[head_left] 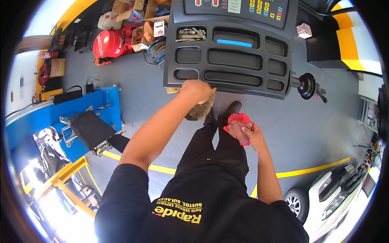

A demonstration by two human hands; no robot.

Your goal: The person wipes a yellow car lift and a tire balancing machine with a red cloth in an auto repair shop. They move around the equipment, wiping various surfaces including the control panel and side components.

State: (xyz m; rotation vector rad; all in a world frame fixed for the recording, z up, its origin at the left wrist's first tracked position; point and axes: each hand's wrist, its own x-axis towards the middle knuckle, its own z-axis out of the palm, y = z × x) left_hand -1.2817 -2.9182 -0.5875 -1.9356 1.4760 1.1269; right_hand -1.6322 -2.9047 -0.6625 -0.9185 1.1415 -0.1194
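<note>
My left hand (195, 90) reaches to the near left edge of the wheel balancer's black tray (235, 90). Its fingers curl down over a dirty yellow-brown, cloth-like thing (201, 110) that hangs below the edge; its exact kind is unclear, and my fingertips are hidden. Lower and to the right, my right hand (254, 135) grips a crumpled red rag (239, 127) with greyish stains, thumb on top. The rag is held in the air in front of my right leg, apart from the machine.
Metal wheel weights (191, 34) fill the tray's upper left compartment. The balancer shaft (308, 86) sticks out at right. A red tank (109, 43) and boxes stand far left, near a blue lift (107, 105). A white car (332, 194) is at lower right.
</note>
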